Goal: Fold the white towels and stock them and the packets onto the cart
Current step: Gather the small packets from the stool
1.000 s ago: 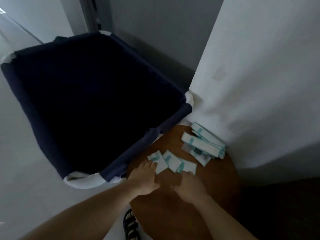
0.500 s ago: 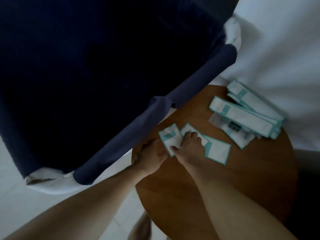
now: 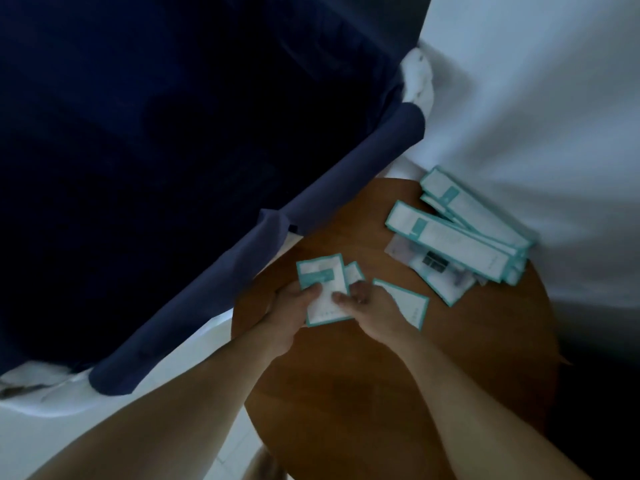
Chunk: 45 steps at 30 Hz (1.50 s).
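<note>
A person's left hand point(image 3: 292, 306) and right hand point(image 3: 372, 308) met over a round wooden table point(image 3: 346, 393), both gripping one small packet point(image 3: 325, 289), white with a teal border and a teal band near its top. Each thumb lay across the packet's face, the left near its left edge and the right near its lower right corner, with the fingers curled underneath and out of sight. The packet was lifted slightly and tilted towards the camera.

A second packet point(image 3: 354, 271) of the same kind peeked out from behind the first one's upper right corner. Whether either hand also held it could not be told. A third packet point(image 3: 410, 304) lay flat on the table just beside the right hand, partly covered by it.

Further right, near the table's far edge, several long packets point(image 3: 450, 237) with the same teal trim sat in a loose, overlapping pile on top of a clear wrapper point(image 3: 434, 265) with a dark label.

The cart point(image 3: 346, 174), its sides of dark blue fabric, stood left of the table with its rim overlapping the table's edge. Its inside was too dark to make out. White cloth point(image 3: 419, 81) showed at its far corner. Pale floor point(image 3: 207, 341) lay beneath the forearms.
</note>
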### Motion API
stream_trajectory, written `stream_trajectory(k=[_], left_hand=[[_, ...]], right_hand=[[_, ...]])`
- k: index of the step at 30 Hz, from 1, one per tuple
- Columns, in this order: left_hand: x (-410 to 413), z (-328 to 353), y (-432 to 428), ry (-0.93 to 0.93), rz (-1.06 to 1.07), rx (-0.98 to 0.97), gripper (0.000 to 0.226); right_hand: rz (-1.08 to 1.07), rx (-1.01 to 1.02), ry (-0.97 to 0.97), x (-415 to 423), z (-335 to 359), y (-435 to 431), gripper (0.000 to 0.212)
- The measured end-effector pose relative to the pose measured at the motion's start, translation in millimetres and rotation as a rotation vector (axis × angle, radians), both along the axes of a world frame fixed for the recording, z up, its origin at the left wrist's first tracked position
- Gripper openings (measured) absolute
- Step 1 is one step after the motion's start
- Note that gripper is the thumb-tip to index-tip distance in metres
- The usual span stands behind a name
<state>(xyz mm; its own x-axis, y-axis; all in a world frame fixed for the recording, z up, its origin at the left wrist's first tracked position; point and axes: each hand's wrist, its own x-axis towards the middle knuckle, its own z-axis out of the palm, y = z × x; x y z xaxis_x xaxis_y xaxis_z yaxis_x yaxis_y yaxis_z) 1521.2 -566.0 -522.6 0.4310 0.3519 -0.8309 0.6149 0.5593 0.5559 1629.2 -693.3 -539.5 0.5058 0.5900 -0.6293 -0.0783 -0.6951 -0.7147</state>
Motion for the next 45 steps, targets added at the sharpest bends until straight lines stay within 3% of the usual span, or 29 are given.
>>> stream_trajectory(k=[3,5,9,13,15,17,19,20,23,30,33,38,42,45], left_hand=[[-1,-5,2,0.028,0.025,0.055,0.014],[-6,-8,6,0.042,0.02,0.088,0.015],[-20,-11,8,0.042,0.08,0.127,0.014],[-31,-12,6,0.048,0.11,0.15,0.014],[-32,-7,4,0.039,0.134,0.136,0.014],[-30,1,0,0.032,0.158,0.116,0.014],[-28,13,-5,0.017,0.177,0.08,0.015],[-25,21,-8,0.005,0.18,0.061,0.016],[-13,48,-18,-0.031,0.169,0.026,0.022],[22,122,-42,-0.172,0.038,0.106,0.019],[26,150,-53,-0.205,-0.168,0.281,0.023],[19,196,-69,-0.385,-0.43,0.411,0.015],[12,235,-88,-0.49,-0.712,0.554,0.011],[12,264,-101,-0.575,-0.876,0.483,0.034]], right_hand=[[0.091,-0.127,-0.549,25,-22,0,0.036],[0.302,-0.134,-0.754,29,-33,7,0.056],[0.67,-0.134,-0.864,26,-37,23,0.087],[0.724,-0.33,-0.918,23,-28,30,0.071],[0.596,-0.351,-0.868,23,-24,26,0.046],[0.242,-0.234,-0.541,25,-17,18,0.021],[-0.169,-0.05,-0.142,25,-4,8,0.016],[-0.348,0.034,-0.039,25,9,3,0.012],[-0.517,0.158,0.138,22,52,-16,0.008],[-0.52,0.222,0.097,13,134,-48,0.022],[-0.575,0.249,0.032,5,167,-63,0.021],[-0.658,0.202,-0.174,-25,216,-95,0.023],[-0.717,0.19,-0.285,-66,252,-122,0.005],[-0.762,0.166,-0.383,-91,287,-150,0.006]])
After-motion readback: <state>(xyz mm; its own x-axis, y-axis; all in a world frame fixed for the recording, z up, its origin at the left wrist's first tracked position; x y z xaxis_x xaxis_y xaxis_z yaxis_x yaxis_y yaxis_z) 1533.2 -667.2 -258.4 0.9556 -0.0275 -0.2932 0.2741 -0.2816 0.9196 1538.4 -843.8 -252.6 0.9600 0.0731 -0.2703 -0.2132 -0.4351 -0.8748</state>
